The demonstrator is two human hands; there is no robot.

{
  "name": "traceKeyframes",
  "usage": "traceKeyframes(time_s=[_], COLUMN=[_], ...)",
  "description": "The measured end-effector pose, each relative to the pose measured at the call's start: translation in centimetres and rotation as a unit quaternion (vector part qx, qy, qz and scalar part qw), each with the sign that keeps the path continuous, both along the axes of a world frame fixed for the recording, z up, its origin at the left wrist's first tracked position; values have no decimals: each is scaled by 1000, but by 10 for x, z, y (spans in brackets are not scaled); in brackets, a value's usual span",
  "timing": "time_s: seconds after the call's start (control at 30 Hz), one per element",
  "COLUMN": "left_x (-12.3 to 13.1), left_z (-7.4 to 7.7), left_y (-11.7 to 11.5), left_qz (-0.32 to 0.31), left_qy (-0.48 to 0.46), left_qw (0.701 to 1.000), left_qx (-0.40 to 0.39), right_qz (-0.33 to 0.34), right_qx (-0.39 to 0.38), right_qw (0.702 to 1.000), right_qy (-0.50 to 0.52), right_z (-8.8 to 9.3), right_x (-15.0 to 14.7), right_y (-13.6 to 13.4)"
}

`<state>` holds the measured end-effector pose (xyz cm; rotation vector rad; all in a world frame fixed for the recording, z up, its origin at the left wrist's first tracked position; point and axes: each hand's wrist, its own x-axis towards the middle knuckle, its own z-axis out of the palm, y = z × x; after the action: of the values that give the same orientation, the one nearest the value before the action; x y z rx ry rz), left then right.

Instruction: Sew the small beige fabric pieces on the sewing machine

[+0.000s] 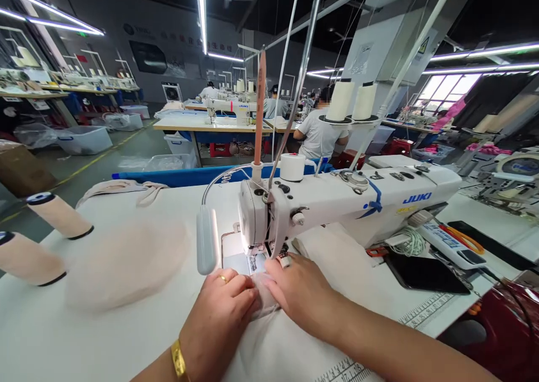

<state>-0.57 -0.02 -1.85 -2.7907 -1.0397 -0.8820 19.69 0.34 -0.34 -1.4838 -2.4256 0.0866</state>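
Note:
A white sewing machine point(337, 202) stands across the table, its lamp lighting the needle area and presser foot point(254, 263). Pale, thin fabric point(264, 295) lies in front of the foot and spreads down towards me. My left hand point(225, 309) wears a ring and has its fingers curled on the fabric, left of the foot. On the right, my right hand point(298, 289) pinches the same fabric close to the foot, thumb towards the left hand. Fingertips of both hands are partly hidden. More pale fabric point(332, 253) lies under the machine arm.
Two peach thread cones point(59, 216) lie at the left beside a sheer fabric piece point(130, 264). A grey lamp point(206, 242) hangs left of the needle. A black phone point(427, 272), cords and tools lie at the right. A person point(322, 127) sits ahead, beyond the machine.

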Motion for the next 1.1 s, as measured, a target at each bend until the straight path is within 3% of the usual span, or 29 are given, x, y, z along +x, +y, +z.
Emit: traceKeyframes(time_s=[0.07, 0.17, 0.37, 0.77, 1.1], left_x=[-1, -1, 1, 4, 0], left_z=[-1, -3, -3, -6, -5], left_y=[2, 2, -2, 0, 0], left_qz=[8, 18, 44, 73, 49], left_qy=[1, -1, 11, 30, -2], left_qw=[1000, 1000, 999, 997, 999], left_qx=[2, 13, 16, -15, -20], right_qz=[69, 143, 127, 112, 144], right_qx=[96, 111, 55, 84, 105], right_qw=[992, 983, 990, 990, 983], right_qy=[-36, -13, -1, 22, 33], right_z=[-7, -18, -25, -32, -30], right_x=[3, 4, 7, 10, 15], right_y=[-8, -9, 4, 11, 7])
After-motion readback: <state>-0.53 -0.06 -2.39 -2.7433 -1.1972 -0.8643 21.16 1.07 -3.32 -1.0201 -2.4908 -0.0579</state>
